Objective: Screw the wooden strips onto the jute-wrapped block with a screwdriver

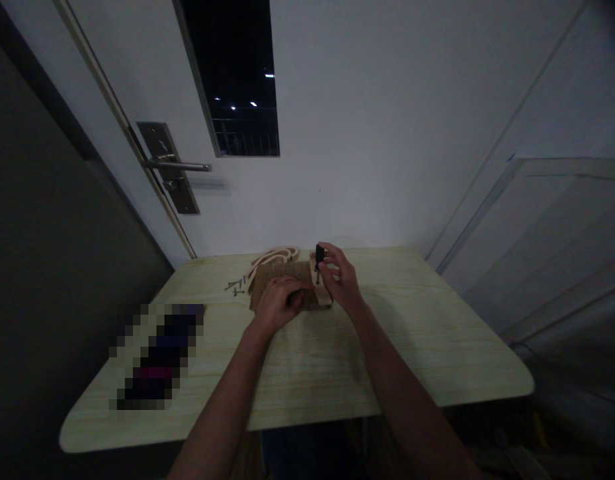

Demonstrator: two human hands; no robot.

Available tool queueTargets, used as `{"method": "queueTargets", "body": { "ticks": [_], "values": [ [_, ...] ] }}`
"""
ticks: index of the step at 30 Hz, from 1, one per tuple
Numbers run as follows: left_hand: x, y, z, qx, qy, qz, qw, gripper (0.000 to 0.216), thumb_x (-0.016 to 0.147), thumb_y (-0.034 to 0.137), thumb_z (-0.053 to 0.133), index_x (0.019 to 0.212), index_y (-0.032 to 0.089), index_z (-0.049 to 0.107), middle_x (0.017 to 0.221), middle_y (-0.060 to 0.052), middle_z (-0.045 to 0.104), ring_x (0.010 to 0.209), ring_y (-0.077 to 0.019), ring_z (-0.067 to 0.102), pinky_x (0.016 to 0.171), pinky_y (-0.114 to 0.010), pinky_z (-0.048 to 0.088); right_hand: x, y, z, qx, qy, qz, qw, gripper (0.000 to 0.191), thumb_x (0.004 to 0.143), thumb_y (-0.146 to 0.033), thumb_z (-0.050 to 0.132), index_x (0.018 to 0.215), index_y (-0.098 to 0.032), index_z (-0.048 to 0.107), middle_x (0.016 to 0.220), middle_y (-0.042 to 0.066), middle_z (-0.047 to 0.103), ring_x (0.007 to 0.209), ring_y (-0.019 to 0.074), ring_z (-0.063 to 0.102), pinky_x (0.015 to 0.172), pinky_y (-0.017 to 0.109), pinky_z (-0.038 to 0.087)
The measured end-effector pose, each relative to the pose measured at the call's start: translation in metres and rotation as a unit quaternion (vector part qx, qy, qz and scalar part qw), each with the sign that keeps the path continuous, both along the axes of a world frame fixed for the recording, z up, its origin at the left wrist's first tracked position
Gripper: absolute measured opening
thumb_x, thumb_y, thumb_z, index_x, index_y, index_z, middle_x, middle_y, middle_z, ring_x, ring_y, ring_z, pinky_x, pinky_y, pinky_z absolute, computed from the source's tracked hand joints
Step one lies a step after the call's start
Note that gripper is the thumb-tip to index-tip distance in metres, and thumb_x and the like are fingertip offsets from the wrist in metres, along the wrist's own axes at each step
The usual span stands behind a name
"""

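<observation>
A flat wooden board (280,275) lies near the far edge of a pale wooden table (307,367). My left hand (280,301) rests on top of the board, fingers curled and pressing down. My right hand (340,277) is closed round a small tool with a black handle (319,255), held upright at the board's right edge. Curved wooden pieces (277,255) lie just behind the board. Several screws (235,286) lie loose to the left of it.
A blurred dark object (157,357) lies on the table's left part. A door with a metal lever handle (175,167) stands at the back left. A white wall and a dark window (237,73) are behind the table.
</observation>
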State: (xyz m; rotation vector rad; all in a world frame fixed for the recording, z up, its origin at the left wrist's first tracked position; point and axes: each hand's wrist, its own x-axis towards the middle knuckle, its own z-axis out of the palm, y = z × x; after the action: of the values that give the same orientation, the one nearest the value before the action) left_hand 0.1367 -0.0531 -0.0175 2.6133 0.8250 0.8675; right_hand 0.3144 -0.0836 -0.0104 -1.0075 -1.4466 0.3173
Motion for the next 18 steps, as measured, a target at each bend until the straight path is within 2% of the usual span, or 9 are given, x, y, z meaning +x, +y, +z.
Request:
{"method": "queueTargets", "body": {
  "ticks": [4,13,18],
  "values": [
    [0.0000,0.0006,-0.0015,0.007,-0.001,0.000,1.000,0.029,0.083,0.014,0.054,0.105,0.025,0.069,0.097,-0.003,0.071,0.095,-0.0207,0.062,0.089,-0.036,0.045,0.0013,-0.0015,0.0001,-0.013,0.007,0.037,0.999,0.040,0.093,-0.042,0.047,0.131,-0.029,0.046,0.112,0.008,0.064,0.096,0.0177,0.065,0.075,0.032,0.059],
    [0.0001,0.0009,-0.0014,0.010,-0.003,0.004,1.000,0.027,0.083,0.014,0.054,0.103,0.024,0.070,0.095,-0.003,0.071,0.092,-0.0202,0.063,0.086,-0.036,0.046,0.0020,0.0013,-0.0015,-0.003,-0.016,-0.019,1.000,0.040,0.090,-0.041,0.051,0.128,-0.030,0.047,0.106,0.007,0.061,0.084,0.0160,0.062,0.062,0.028,0.058],
    [-0.0001,0.0020,-0.0029,0.010,-0.002,0.002,1.000,0.028,0.082,0.014,0.055,0.103,0.025,0.069,0.095,-0.003,0.071,0.094,-0.0202,0.063,0.087,-0.036,0.045,0.0020,-0.0003,-0.0005,-0.004,-0.011,-0.007,1.000,0.041,0.090,-0.041,0.052,0.129,-0.029,0.046,0.104,0.007,0.065,0.088,0.0174,0.064,0.066,0.029,0.058]
  ]
}}
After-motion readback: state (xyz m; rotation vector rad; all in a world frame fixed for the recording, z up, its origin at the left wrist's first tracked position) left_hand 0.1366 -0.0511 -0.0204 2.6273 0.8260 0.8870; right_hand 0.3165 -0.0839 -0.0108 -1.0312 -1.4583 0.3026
